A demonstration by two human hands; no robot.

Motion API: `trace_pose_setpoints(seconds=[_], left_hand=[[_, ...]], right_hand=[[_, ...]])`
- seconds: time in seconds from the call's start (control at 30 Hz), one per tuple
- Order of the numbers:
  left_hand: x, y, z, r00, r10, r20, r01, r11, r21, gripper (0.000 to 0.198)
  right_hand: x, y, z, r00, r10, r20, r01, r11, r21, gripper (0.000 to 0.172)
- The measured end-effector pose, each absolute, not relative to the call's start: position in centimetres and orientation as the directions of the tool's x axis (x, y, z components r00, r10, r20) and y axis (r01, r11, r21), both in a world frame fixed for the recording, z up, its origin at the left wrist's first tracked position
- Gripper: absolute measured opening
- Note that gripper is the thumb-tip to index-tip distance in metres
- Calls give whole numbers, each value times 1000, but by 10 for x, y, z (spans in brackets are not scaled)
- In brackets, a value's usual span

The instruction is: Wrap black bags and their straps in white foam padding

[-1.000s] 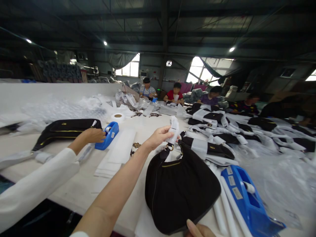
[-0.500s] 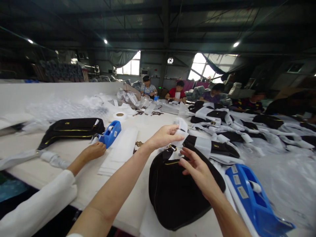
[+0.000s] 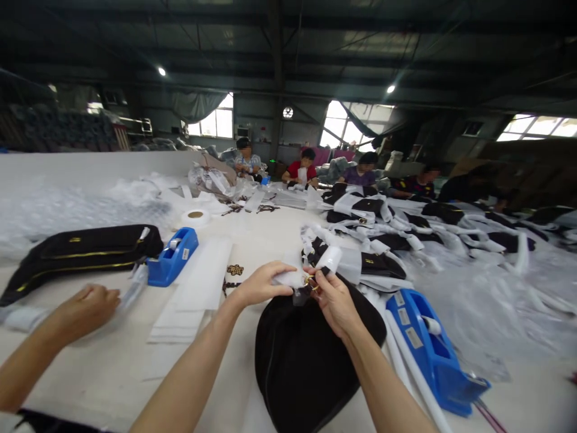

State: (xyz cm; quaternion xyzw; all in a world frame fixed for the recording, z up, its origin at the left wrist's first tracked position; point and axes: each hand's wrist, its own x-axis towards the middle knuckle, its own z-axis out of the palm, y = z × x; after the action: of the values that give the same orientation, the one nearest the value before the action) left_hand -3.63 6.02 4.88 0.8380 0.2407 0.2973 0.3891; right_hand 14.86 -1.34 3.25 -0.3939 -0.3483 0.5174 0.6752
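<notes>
A black bag [image 3: 311, 361] lies in front of me on the white table. At its top edge my left hand [image 3: 270, 281] is closed on a strap wrapped in white foam [image 3: 288, 278]. Beside it, my right hand [image 3: 331, 294] pinches the gold clasp [image 3: 311, 281] where the strap meets the bag. Part of the clasp is hidden by my fingers. Behind my right hand sits another black bag [image 3: 383, 264] with a white wrap around it. A blue tape dispenser [image 3: 435, 349] stands to the right of the bag.
On the left, a co-worker's hand [image 3: 92, 307] is near a black bag [image 3: 85, 249] and a blue tape dispenser [image 3: 174, 255]. White foam sheets [image 3: 193, 282] and a tape roll [image 3: 195, 218] lie left of centre. Wrapped bags and plastic fill the right; several people sit across the table.
My right hand has moved up from above the bag and closed on the clasp. My left hand has come lower with the strap. The co-worker's hand has pulled left from the dispenser. The view has turned right.
</notes>
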Motion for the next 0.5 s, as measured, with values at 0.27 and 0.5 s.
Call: trace_pose_setpoints(seconds=[0.27, 0.5], left_hand=[[-38, 33, 92, 678, 668, 306, 487, -721, 493, 45], [-44, 3, 92, 597, 765, 241, 529, -602, 598, 41]], right_hand=[[152, -10, 29, 154, 987, 55, -368, 109, -923, 37], [168, -8, 40, -11, 1000, 7, -260, 4, -966, 40]])
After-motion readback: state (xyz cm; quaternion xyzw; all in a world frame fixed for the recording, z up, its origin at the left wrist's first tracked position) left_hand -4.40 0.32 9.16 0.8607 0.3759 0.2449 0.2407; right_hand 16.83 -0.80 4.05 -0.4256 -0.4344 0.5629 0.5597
